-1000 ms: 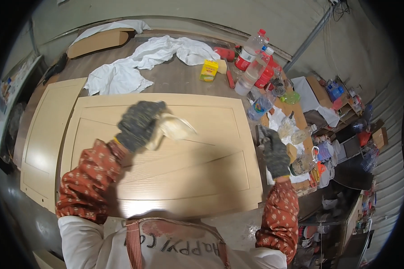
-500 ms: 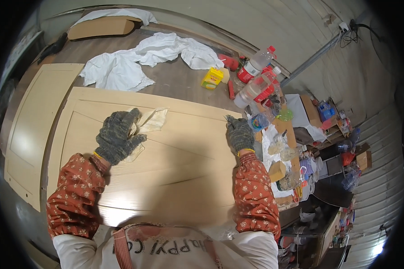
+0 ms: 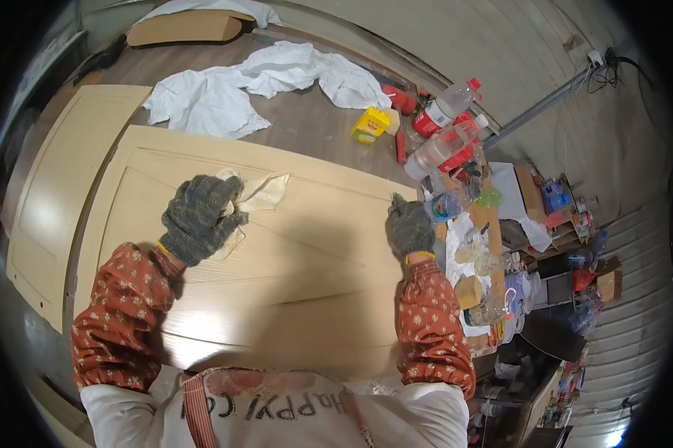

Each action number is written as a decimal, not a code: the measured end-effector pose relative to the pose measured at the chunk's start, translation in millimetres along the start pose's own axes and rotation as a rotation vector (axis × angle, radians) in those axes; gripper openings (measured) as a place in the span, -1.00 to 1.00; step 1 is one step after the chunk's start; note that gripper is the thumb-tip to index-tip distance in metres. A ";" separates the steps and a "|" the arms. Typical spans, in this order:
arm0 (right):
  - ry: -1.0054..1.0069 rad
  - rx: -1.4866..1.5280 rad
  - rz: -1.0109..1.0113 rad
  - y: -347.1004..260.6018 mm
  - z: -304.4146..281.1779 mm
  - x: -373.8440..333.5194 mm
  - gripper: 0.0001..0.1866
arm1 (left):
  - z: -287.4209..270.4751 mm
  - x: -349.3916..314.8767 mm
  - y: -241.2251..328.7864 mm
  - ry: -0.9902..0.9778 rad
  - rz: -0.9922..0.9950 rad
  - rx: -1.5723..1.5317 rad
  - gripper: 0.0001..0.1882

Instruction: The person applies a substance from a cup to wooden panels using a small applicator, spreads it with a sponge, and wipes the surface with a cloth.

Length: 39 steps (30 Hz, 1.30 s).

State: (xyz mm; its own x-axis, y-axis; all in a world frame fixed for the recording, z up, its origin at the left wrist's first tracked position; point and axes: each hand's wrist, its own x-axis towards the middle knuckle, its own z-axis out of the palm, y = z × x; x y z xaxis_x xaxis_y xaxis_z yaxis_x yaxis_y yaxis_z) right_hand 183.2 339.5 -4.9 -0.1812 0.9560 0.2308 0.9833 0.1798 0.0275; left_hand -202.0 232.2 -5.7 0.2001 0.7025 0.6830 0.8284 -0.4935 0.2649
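A cream door panel (image 3: 306,201) with grooved lines lies flat in front of me. My left hand (image 3: 202,220), in a dark grey knit glove, is closed on a crumpled cream cloth (image 3: 265,193) on the panel's left half. One end of the cloth spreads out past the fingers; another piece shows under the thumb. At the panel's right edge is my right hand (image 3: 411,226), in a matching glove. Its fingers curl against that edge, their tips partly hidden.
A second cream panel (image 3: 53,201) lies on the left. Beyond the door panel are a white cloth (image 3: 209,101) and a yellow box (image 3: 370,125). Plastic bottles (image 3: 445,108) and assorted containers crowd the right side, close to my right hand.
The whole view has shifted slightly. My left hand and the cloth have slid a little nearer to me over the panel. My right hand stays at the right edge.
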 end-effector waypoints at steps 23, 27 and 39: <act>-0.149 -0.088 -0.033 -1.8 -21.2 -1.2 -0.69 | -1.2 -1.6 2.6 0.058 0.003 0.058 -0.59; 0.190 0.181 -0.030 59.0 -16.7 2.7 -0.74 | 0.6 1.8 2.0 0.074 0.039 0.042 -0.60; 0.059 2.097 0.527 74.3 -27.6 -7.7 -0.66 | 3.5 -0.6 0.3 0.092 0.043 0.059 -0.61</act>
State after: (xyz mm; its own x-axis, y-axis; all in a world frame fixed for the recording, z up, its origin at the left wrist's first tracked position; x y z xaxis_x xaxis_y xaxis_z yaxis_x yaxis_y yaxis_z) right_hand 258.0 339.1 22.2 0.0698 0.9903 -0.1202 -0.5308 -0.0651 -0.8450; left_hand -200.0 233.4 -8.4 0.1894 0.6303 0.7529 0.8502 -0.4889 0.1954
